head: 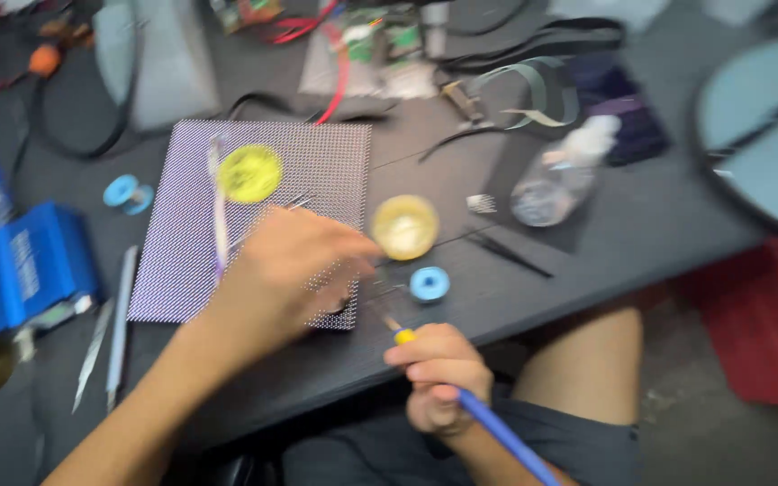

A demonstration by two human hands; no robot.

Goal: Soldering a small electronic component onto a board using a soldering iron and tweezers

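Blurred frame, motion smear throughout. Right hand [438,376] closed around a blue-handled soldering iron [479,416], yellow collar [404,337] just past the fingers, tip aimed up toward the near right corner of a dotted panel [254,216] lying flat on the dark table [641,225]. Left hand [290,270] resting over that same corner, fingers curled down onto the panel; looked pinched on thin tweezers [297,202] but too blurred to tell for sure. On the panel: yellow round lid [249,173] near the far edge, pale strip [218,216] running along the left side. Just right of the panel: open round tin [404,226], small blue spool [429,283] nearer the iron tip. Further right: clear plastic bottle [558,180] on its side. Left of the panel: second blue spool [124,192], blue box [36,263], two slim metal tools [117,328] side by side. Red crate [758,324] on the floor at right.
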